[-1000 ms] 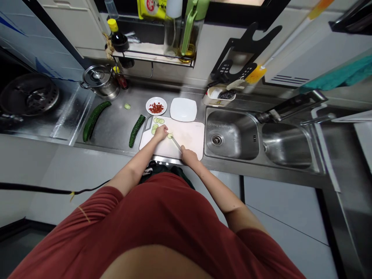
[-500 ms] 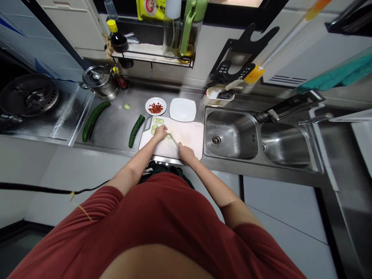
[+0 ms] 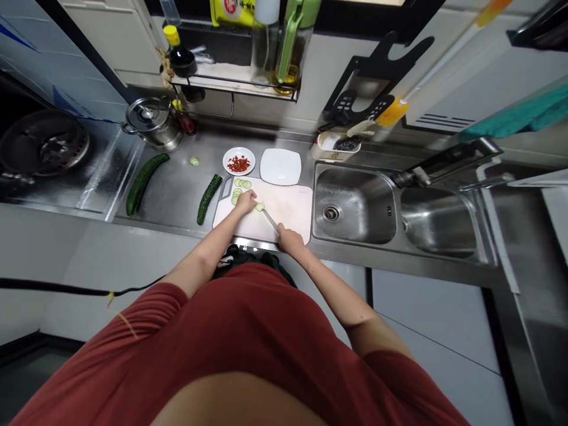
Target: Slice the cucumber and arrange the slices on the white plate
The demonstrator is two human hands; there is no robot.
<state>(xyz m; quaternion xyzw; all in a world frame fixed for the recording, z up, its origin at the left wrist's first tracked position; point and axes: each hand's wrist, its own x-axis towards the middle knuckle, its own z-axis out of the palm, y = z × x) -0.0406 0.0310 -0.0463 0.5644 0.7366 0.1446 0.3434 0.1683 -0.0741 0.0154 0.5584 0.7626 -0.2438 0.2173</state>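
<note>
My left hand (image 3: 247,202) is over the white cutting board (image 3: 288,204), its fingers drawn together at the edge of a pale green cucumber slice (image 3: 260,207). In my right hand (image 3: 291,238) is the handle of a knife (image 3: 270,220), whose blade points up and left with its tip beside that slice. More cucumber slices (image 3: 242,183) lie at the board's upper left, partly overlapping. A dark green length of cucumber (image 3: 208,200) rests on the counter just left of the board.
Behind the board are a plate of chopped red pieces (image 3: 238,163) and a white square plate (image 3: 280,167). A longer cucumber (image 3: 144,183), a loose slice (image 3: 194,161) and a steel pot (image 3: 153,123) are to the left. The double sink (image 3: 355,201) adjoins on the right.
My right hand and the knife have shifted slightly right and toward me, the blade drawing back from the slice. My left hand stays nearly in place at the slice.
</note>
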